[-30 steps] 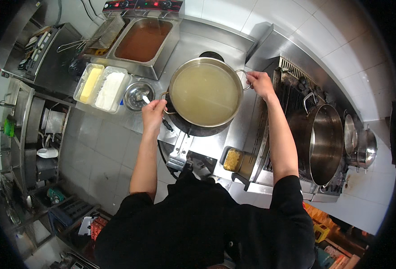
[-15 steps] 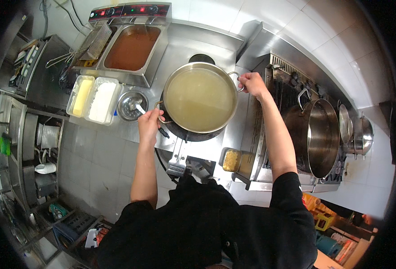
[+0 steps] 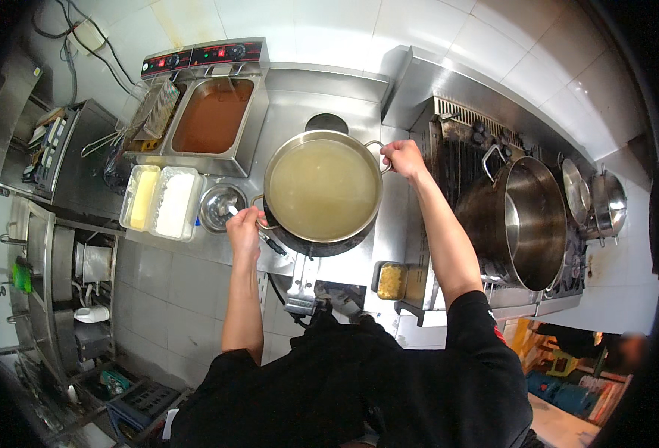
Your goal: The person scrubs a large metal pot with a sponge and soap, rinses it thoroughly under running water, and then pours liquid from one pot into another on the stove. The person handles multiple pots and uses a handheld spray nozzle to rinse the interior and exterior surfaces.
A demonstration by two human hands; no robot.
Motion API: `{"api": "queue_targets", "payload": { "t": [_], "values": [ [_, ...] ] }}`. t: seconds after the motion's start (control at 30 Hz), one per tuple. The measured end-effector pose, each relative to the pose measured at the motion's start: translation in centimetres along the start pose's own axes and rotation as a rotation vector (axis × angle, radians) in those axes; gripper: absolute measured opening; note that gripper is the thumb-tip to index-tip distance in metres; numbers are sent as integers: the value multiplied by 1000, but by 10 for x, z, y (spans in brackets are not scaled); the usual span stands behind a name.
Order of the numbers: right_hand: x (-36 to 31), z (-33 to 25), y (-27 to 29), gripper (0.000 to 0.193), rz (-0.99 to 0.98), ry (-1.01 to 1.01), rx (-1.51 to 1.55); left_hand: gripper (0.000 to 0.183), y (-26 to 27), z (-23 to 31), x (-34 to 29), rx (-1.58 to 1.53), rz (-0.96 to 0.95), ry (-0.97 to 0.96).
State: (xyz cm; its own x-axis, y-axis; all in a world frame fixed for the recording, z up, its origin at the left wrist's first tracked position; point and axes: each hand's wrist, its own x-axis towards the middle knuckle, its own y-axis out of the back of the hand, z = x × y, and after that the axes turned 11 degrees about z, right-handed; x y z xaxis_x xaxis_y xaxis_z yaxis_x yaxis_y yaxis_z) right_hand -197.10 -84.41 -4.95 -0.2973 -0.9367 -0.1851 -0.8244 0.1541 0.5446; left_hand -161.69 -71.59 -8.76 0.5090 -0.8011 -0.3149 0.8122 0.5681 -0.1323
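The wall (image 3: 329,33) is white-tiled, the floor (image 3: 169,302) grey.

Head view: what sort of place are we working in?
Most likely a commercial kitchen: there's what looks like a steel deep fryer with a wire basket, a tall stockpot, and a wide steel pot gripped at its handles by the left hand and right hand.

readable text: none | black control panels (image 3: 227,54): small red-lit displays (image 3: 221,52), marks too small to read
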Motion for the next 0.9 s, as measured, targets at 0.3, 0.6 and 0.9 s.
{"api": "queue_targets", "payload": {
  "t": [0.3, 0.6, 0.9],
  "values": [
    [-13, 17, 1, 16, 46, -21, 121, 13, -3, 5, 5, 66, -25, -36],
    [-87, 7, 37, 14, 8, -138, 468, 16, -6, 61, 22, 166, -229, -44],
    [-201, -19, 114, 15, 5, -210, 723, 22, -40, 151, 10, 350, -528, -199]
  ]
}}
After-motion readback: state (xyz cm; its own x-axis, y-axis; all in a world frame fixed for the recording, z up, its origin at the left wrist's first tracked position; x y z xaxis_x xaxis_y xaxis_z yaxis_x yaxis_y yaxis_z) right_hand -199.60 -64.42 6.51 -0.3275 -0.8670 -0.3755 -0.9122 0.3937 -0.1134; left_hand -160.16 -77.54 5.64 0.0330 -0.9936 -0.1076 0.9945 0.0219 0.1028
